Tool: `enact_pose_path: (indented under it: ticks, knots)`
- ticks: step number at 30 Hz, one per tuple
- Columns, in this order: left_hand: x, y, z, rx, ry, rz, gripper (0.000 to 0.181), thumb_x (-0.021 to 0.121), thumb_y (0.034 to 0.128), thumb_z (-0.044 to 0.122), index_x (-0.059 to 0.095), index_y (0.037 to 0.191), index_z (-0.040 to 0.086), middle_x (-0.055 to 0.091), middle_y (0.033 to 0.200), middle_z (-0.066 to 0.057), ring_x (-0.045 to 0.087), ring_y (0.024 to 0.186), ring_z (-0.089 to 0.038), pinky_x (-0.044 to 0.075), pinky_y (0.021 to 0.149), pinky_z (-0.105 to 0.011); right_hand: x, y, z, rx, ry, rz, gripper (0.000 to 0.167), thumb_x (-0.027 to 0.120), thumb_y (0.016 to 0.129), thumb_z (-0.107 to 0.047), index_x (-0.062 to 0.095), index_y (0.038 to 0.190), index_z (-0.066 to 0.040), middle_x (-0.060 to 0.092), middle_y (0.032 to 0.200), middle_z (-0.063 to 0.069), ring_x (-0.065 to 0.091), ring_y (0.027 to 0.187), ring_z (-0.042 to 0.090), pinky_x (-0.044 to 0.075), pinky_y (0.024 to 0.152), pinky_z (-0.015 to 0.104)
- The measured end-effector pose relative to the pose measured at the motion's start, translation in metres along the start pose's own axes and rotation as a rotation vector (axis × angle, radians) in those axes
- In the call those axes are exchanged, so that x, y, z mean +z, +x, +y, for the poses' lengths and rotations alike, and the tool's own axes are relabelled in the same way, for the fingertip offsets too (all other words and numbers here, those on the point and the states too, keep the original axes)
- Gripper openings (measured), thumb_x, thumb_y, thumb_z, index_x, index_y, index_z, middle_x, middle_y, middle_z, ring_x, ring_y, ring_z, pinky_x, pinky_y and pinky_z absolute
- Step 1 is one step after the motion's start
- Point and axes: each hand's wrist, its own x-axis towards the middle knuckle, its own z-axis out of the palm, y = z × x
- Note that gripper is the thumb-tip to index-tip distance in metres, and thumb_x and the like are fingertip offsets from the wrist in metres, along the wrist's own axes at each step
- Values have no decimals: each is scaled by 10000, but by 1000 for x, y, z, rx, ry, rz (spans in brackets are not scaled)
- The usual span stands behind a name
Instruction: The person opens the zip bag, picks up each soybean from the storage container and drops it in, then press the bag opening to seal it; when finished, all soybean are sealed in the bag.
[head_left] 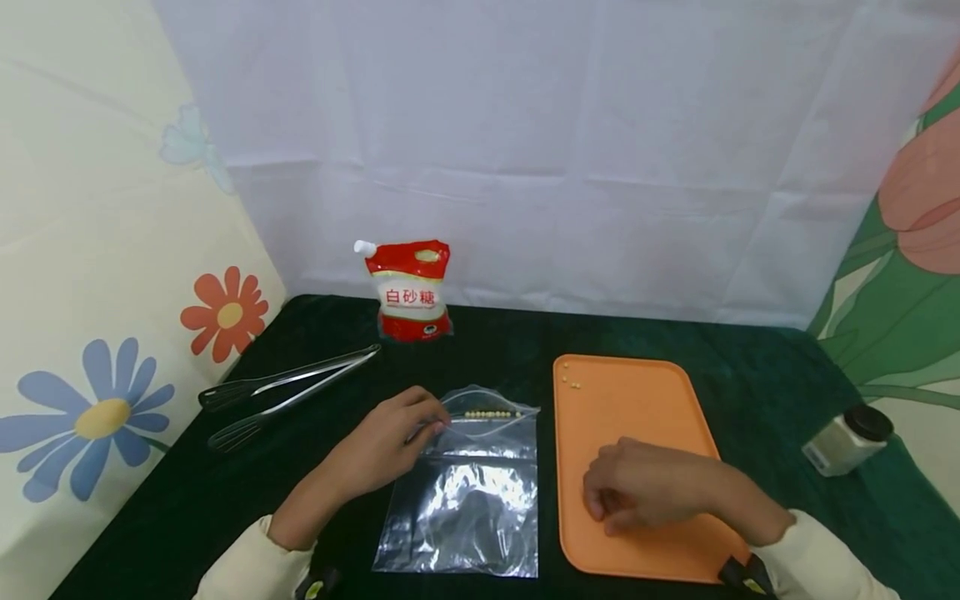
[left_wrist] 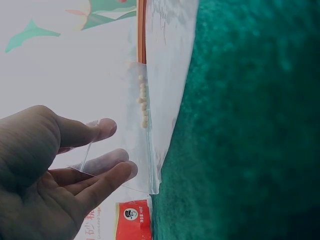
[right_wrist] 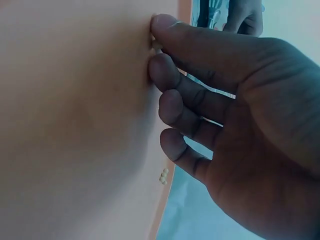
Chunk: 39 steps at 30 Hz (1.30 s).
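A clear zip bag (head_left: 468, 517) lies flat on the dark green cloth, its mouth parted. My left hand (head_left: 390, 442) holds the left corner of that mouth; in the left wrist view, thumb and fingers of the hand (left_wrist: 65, 170) grip the clear film (left_wrist: 131, 170). Inside, near the opening, is a row of small pale beans (head_left: 491, 414). On the orange tray (head_left: 622, 400), my right hand (head_left: 648, 483) rests low with curled fingers. The right wrist view shows a small bean (right_wrist: 156, 46) between thumb and index finger of this hand (right_wrist: 240, 110).
Several beans (head_left: 575, 385) lie at the tray's upper left corner. A red and white sugar pouch (head_left: 411, 296) stands at the back. Metal tongs (head_left: 300, 387) are on the left, and a jar with a black lid (head_left: 847, 442) is at the far right.
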Motion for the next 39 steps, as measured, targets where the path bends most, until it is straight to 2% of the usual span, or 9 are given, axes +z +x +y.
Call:
enact_pose_path:
  ticks: [9, 16, 22, 29, 33, 37, 39]
  knots:
    - [-1, 1, 1, -6, 9, 3, 200, 722, 904, 115, 704, 1093, 180, 601, 1101, 46, 600, 922, -79, 534, 749, -244, 1, -4, 2, 38, -4, 20, 157, 749, 911, -298, 610, 936, -367, 502, 804, -247, 457, 802, -7, 373, 802, 272]
    - [-2, 1, 2, -9, 7, 1, 194, 719, 908, 124, 703, 1095, 175, 603, 1101, 41, 602, 919, -81, 534, 747, -249, 0, -2, 1, 112, 40, 13, 115, 726, 935, -282, 643, 934, -361, 537, 836, -243, 481, 823, 15, 405, 823, 296]
    - [-2, 1, 2, -2, 7, 4, 174, 709, 924, 144, 704, 1096, 173, 604, 1107, 35, 602, 917, -81, 534, 746, -250, 1, -1, 3, 91, 22, 36, 80, 706, 951, -293, 644, 950, -344, 522, 845, -236, 479, 821, 10, 413, 811, 282]
    - [1, 1, 1, -1, 4, 3, 166, 696, 936, 154, 700, 1100, 176, 602, 1117, 34, 606, 927, -84, 540, 756, -261, 5, 0, 8, 85, 46, 43, 42, 662, 976, -349, 621, 969, -358, 523, 866, -225, 483, 842, 14, 404, 806, 268]
    - [2, 0, 1, -6, -1, -4, 162, 693, 938, 156, 699, 1098, 181, 600, 1117, 38, 601, 918, -74, 535, 749, -249, 1, 5, 12, 59, 60, 95, 46, 607, 997, -415, 617, 994, -370, 528, 883, -222, 487, 852, 22, 407, 803, 268]
    - [1, -1, 1, -8, 3, 2, 161, 696, 936, 151, 702, 1094, 178, 603, 1118, 33, 604, 927, -84, 539, 759, -266, -14, 20, 10, 7, 94, 219, 74, 565, 1015, -435, 617, 1022, -382, 541, 900, -206, 500, 848, 39, 439, 769, 285]
    - [2, -1, 2, -10, 4, 2, 160, 694, 938, 151, 703, 1096, 178, 604, 1121, 31, 605, 930, -86, 540, 762, -272, -22, 30, 10, -53, 130, 280, 92, 568, 1020, -410, 634, 1038, -349, 550, 905, -189, 509, 838, 52, 451, 747, 306]
